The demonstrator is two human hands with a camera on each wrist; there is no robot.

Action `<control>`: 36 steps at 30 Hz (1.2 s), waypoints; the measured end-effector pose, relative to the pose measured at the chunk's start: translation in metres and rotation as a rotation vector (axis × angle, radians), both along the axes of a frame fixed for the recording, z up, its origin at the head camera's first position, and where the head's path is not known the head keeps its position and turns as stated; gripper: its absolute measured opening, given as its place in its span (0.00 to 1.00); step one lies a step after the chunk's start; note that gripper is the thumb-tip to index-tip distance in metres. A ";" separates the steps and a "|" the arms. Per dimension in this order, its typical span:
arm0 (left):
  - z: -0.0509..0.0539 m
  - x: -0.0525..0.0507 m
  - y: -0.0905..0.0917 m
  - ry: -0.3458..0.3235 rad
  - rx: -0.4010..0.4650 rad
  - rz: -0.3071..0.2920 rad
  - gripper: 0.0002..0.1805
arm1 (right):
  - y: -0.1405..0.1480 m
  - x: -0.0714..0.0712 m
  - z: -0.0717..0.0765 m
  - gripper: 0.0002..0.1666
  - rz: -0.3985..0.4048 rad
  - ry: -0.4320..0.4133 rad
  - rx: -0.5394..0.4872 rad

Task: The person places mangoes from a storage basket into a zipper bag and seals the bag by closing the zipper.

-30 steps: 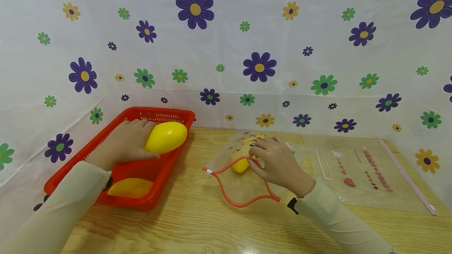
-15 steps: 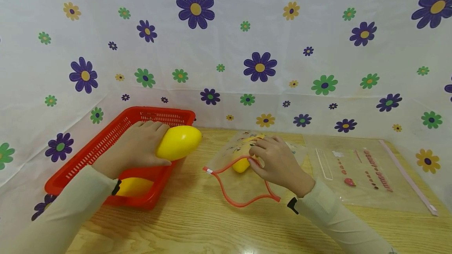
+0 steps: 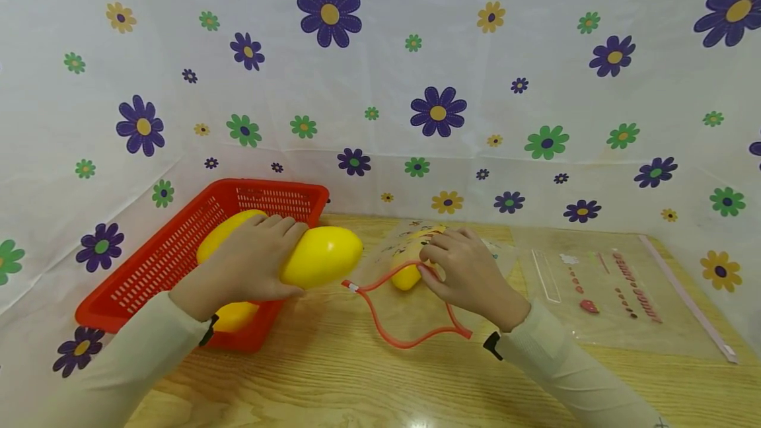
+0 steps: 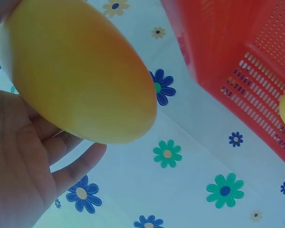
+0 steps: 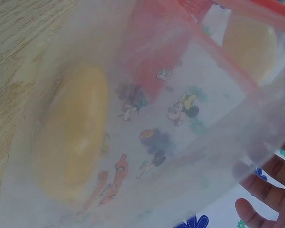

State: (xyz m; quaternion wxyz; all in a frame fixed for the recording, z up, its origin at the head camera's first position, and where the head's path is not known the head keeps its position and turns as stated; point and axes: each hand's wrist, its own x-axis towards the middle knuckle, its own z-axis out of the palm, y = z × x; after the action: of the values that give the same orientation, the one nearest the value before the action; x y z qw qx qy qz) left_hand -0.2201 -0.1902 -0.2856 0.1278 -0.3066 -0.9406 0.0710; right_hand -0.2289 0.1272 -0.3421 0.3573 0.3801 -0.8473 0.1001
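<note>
My left hand (image 3: 246, 263) grips a smooth yellow mango (image 3: 324, 257) and holds it in the air past the right side of the red basket (image 3: 261, 329). In the left wrist view the same mango (image 4: 80, 71) shows an orange tinge. My right hand (image 3: 472, 276) pinches the red zip edge of a clear slider bag (image 3: 404, 339), whose mouth gapes toward me. Inside that bag lies another mango (image 5: 71, 133), seen through the printed plastic in the right wrist view. Two more mangoes show in the basket, a back one (image 3: 222, 233) and a front one (image 3: 234, 317).
A second clear zip bag (image 3: 606, 322) with pink print and a pink slider strip lies flat at the right of the wooden table (image 3: 368, 388). Behind and at the sides hangs a white flowered cloth (image 3: 380, 65).
My left hand has moved right and toward me, carrying the mango out from over the basket toward the bag's mouth. The back mango has come into view. My right hand stays still.
</note>
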 end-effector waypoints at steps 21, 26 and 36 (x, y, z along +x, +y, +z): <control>-0.017 0.016 0.024 0.021 -0.007 -0.114 0.45 | -0.001 0.001 -0.001 0.06 -0.011 0.003 -0.003; -0.021 0.020 0.031 0.032 -0.007 -0.141 0.44 | -0.001 0.001 -0.001 0.06 -0.012 0.011 0.001; -0.032 0.027 0.042 0.006 0.019 -0.152 0.44 | -0.002 0.001 -0.001 0.06 -0.017 0.011 0.004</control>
State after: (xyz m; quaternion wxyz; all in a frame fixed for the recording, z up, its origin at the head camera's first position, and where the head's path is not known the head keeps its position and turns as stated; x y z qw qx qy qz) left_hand -0.1934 -0.1486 -0.3172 0.1386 -0.3757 -0.9148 0.0532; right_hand -0.2279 0.1257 -0.3428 0.3619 0.3740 -0.8488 0.0933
